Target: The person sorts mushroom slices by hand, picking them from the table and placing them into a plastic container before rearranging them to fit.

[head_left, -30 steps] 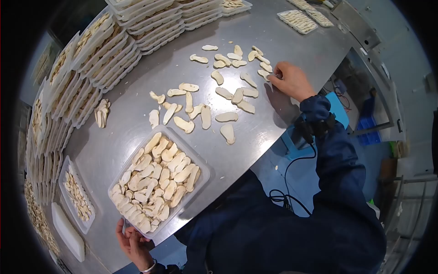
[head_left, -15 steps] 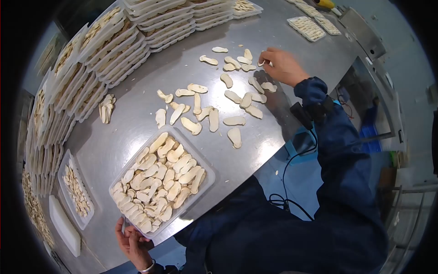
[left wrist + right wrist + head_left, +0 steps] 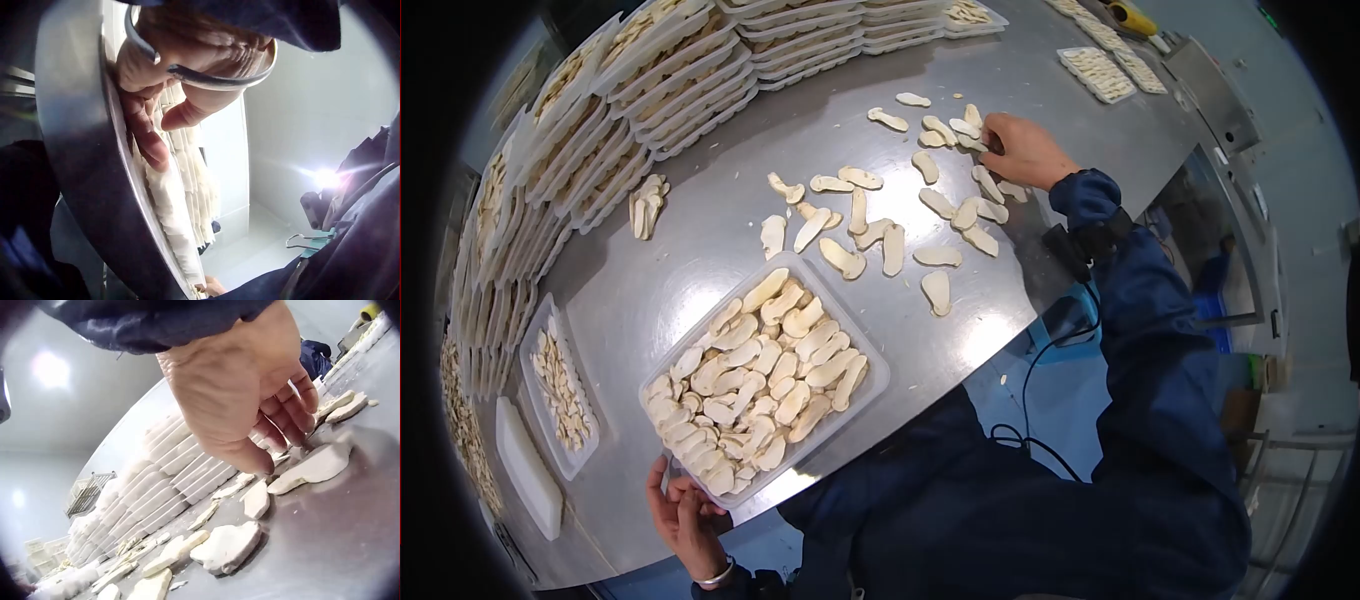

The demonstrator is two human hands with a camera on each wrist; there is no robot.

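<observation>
- Fingers of the right hand point(image 3: 1022, 150) curl over loose mushroom slices point(image 3: 933, 205) beyond the tray point(image 3: 865, 345) on the worktop point(image 3: 700, 250).
- Left hand point(image 3: 685, 515) grips the tray's near corner.
- Thin slices might snap if pinched hard.

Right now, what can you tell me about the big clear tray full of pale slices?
The clear plastic tray is a shallow rectangle with rounded corners, lying flat and slanted at the near edge of the shiny metal table. Pale slices fill it in overlapping rows. The left hand holds its near corner, fingers against the rim.
</observation>
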